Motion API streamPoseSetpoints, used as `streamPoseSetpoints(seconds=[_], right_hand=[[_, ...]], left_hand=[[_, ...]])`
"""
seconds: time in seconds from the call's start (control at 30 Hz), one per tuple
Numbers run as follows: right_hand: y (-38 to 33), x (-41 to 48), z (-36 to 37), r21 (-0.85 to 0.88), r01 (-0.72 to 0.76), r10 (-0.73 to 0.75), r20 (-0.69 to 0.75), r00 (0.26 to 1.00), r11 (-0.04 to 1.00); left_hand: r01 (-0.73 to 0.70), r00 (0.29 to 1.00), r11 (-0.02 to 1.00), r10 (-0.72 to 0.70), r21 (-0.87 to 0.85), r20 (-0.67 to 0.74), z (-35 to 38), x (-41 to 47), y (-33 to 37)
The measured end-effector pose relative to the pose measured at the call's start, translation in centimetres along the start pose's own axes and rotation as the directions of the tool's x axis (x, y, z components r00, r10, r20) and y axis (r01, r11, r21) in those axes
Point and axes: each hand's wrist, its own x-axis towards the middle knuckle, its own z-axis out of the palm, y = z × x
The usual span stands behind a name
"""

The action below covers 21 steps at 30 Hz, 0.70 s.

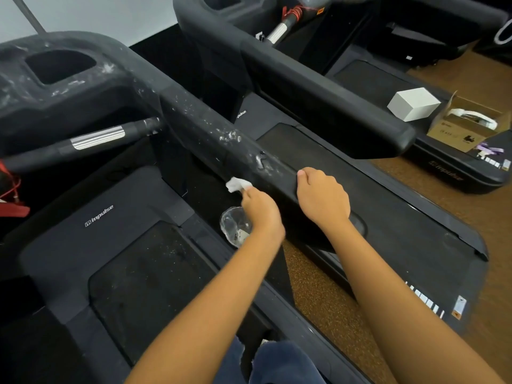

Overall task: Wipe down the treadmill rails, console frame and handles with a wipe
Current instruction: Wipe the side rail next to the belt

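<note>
**One short reach to the white residue [261,162]**

The left hand [260,209] pinches a crumpled wipe [238,185] in a narrow grip against the near flank of the treadmill rail [194,117]. The right hand [322,196] curls over the rail's top, at 3 o'clock from the wipe. The rail's long axis runs from 10 o'clock at the console frame [69,87] to 4 o'clock. The residue lies at 1 o'clock from the wipe, nearer the left hand.

We see a black rail [221,139] flecked with white residue, a white wipe [237,184], a white box [412,104], and speckled brown floor [318,289] at lower right.
</note>
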Motion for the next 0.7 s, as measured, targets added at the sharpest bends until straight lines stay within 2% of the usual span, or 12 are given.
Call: streamPoseSetpoints(seconds=[0.13,0.27,0.33,0.4,0.47,0.53,0.6,0.63,0.7], right_hand=[[-0.2,0.0,-0.1,-0.008,-0.019,0.019,0.009,1.000,1.000],[-0.4,0.0,0.0,-0.014,-0.055,0.055,0.011,0.998,0.998],[-0.5,0.0,0.0,0.052,-0.075,0.075,-0.009,0.997,0.996],[-0.9,-0.2,-0.2,0.230,-0.074,0.095,-0.082,0.992,0.970],[-1.6,-0.5,-0.4,0.412,-0.017,0.106,-0.195,0.975,0.911],[-2.4,-0.9,-0.8,0.499,0.035,0.124,-0.283,0.951,0.866],[-2.9,-1.1,-1.1,0.558,0.046,0.159,-0.313,0.936,0.829],[-3.1,-1.2,-1.3,0.585,0.039,0.183,-0.316,0.931,0.810],[-3.4,-1.7,-1.7,0.624,0.045,0.223,-0.345,0.912,0.780]], left_hand=[[-0.041,0.997,0.998,0.045,0.055,-0.058,0.0,6.4,3.5],[-0.076,0.997,0.987,0.076,0.140,0.002,-0.3,2.9,0.9],[-0.101,0.992,0.982,0.088,0.156,0.088,-1.2,-0.3,-0.6],[-0.204,0.966,0.964,0.169,0.171,0.198,-1.7,-2.1,-0.9],[-0.391,0.898,0.900,0.327,0.194,0.293,-1.7,-2.9,-0.4],[-0.549,0.802,0.795,0.416,0.258,0.428,-1.3,-3.2,0.2],[-0.615,0.743,0.719,0.390,0.324,0.544,-0.8,-3.0,0.3],[-0.614,0.735,0.711,0.357,0.342,0.577,-0.6,-2.7,0.2],[-0.525,0.768,0.782,0.266,0.336,0.582,-0.7,-2.7,1.2]])
